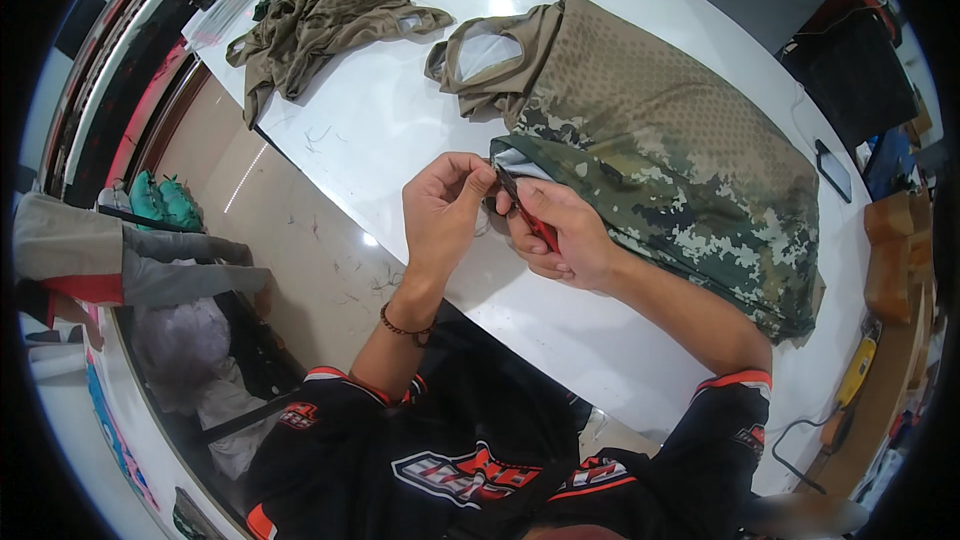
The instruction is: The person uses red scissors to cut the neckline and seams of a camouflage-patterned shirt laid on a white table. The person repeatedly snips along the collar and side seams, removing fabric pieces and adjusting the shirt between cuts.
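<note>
Our left grip [442,198] pinches the shirt [680,130] by its left edge, our right grip [572,230] wrapped around red snips [541,227].

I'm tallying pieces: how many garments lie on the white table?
2: a crumpled garment at the picture's upper left and a spread-out camouflage garment beside the right hand. Folds may hide others.

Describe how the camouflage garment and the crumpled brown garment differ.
The camouflage garment lies mostly spread out; the brown garment is bunched up. The camouflage garment shows green and pale blotches, while the brown garment looks mostly brown. Both have brown fabric and lie on the white table.
</note>
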The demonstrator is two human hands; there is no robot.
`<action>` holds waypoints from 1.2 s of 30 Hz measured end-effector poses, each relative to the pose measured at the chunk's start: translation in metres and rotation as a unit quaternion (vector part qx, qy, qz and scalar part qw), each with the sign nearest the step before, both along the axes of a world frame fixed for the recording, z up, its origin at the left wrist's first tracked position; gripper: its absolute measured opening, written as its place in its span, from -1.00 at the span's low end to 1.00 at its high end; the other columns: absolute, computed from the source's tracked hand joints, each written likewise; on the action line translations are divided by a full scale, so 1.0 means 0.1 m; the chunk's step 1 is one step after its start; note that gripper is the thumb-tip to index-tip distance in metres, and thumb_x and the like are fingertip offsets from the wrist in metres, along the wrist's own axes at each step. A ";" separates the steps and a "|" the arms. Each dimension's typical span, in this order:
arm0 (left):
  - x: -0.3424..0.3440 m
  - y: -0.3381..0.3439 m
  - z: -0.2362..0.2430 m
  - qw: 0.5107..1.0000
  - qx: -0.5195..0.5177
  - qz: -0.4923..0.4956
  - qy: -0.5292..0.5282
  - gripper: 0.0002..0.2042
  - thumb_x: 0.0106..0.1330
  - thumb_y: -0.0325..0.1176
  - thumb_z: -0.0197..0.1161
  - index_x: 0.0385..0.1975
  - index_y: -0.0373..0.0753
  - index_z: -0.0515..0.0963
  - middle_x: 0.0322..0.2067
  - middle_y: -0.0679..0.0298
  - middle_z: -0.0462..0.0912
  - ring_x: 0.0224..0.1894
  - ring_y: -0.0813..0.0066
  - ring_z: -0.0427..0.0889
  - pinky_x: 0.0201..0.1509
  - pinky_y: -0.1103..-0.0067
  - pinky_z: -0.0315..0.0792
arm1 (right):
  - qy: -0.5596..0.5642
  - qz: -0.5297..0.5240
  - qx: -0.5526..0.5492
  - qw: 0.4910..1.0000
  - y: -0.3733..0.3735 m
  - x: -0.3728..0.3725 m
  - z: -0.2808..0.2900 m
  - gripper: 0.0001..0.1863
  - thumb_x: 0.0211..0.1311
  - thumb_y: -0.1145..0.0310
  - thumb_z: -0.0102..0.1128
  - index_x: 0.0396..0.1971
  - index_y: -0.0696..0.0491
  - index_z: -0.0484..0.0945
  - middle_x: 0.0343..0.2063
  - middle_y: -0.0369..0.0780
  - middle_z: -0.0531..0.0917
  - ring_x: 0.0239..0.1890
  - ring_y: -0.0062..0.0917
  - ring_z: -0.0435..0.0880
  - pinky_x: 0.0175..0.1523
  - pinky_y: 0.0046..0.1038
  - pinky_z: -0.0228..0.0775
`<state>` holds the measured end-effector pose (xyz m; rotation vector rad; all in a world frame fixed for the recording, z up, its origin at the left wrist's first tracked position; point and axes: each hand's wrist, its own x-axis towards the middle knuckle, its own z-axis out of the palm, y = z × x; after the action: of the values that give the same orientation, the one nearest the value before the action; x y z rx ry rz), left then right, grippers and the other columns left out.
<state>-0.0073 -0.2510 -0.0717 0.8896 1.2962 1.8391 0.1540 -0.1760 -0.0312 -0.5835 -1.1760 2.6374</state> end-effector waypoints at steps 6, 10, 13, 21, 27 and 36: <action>0.01 -0.01 0.03 1.000 0.001 0.013 -0.001 -0.83 0.40 -0.38 0.38 -0.27 -0.37 0.60 -0.34 0.31 0.68 -0.33 0.67 0.60 -0.19 0.70 0.47 | -0.002 0.015 -0.017 1.000 0.01 0.00 0.02 -0.62 0.64 0.03 -0.20 -0.17 0.05 0.40 -0.70 -0.37 0.29 -0.85 -0.77 0.10 -0.78 -0.64 -0.11; -0.02 0.02 -0.03 1.000 0.024 0.010 0.013 -0.83 0.41 -0.37 0.37 -0.27 -0.35 0.57 -0.28 0.32 0.66 -0.30 0.66 0.59 -0.13 0.69 0.47 | 0.013 0.033 -0.029 0.999 0.04 -0.01 -0.04 -0.62 0.64 0.02 -0.20 -0.17 0.05 0.41 -0.69 -0.37 0.30 -0.85 -0.76 0.10 -0.77 -0.64 -0.10; 0.00 0.02 -0.02 1.000 0.031 0.000 0.004 -0.84 0.41 -0.37 0.36 -0.27 -0.32 0.55 -0.28 0.34 0.63 -0.29 0.66 0.58 -0.10 0.67 0.48 | 0.025 0.029 -0.032 0.999 0.04 -0.01 -0.03 -0.61 0.64 0.01 -0.20 -0.16 0.04 0.41 -0.69 -0.36 0.31 -0.85 -0.76 0.10 -0.76 -0.63 -0.10; 0.03 0.01 -0.02 0.999 0.027 -0.025 -0.002 -0.85 0.44 -0.38 0.34 -0.27 -0.31 0.54 -0.27 0.35 0.64 -0.25 0.65 0.58 -0.09 0.67 0.47 | 0.028 0.023 -0.029 0.999 0.04 0.00 -0.06 -0.64 0.63 0.01 -0.17 -0.21 0.00 0.36 -0.68 -0.38 0.29 -0.83 -0.76 0.11 -0.74 -0.62 -0.11; 0.04 0.02 0.02 0.998 0.040 0.007 0.036 -0.86 0.51 -0.36 0.24 -0.27 -0.29 0.51 -0.34 0.30 0.62 -0.27 0.60 0.57 -0.13 0.61 0.47 | 0.064 -0.021 0.007 0.998 0.04 0.01 -0.02 -0.69 0.63 0.05 -0.14 -0.19 -0.01 0.36 -0.65 -0.39 0.27 -0.78 -0.78 0.12 -0.70 -0.64 -0.12; -1.25 -0.58 -0.03 0.846 -0.068 0.386 0.362 -0.90 0.46 -0.52 0.16 -0.11 -0.33 0.48 -0.30 0.23 0.65 -0.28 0.50 0.63 -0.11 0.55 0.49 | -0.044 -0.204 0.551 0.808 0.01 -0.04 0.07 -0.75 0.28 0.47 0.30 -0.09 0.07 0.46 -0.69 -0.42 0.32 -0.66 -0.77 0.19 -0.50 -0.59 0.07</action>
<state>-0.1320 -0.3093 -0.0745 1.1383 2.5206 1.9935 0.1496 -0.1745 -0.0243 -0.5851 -2.0091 1.2215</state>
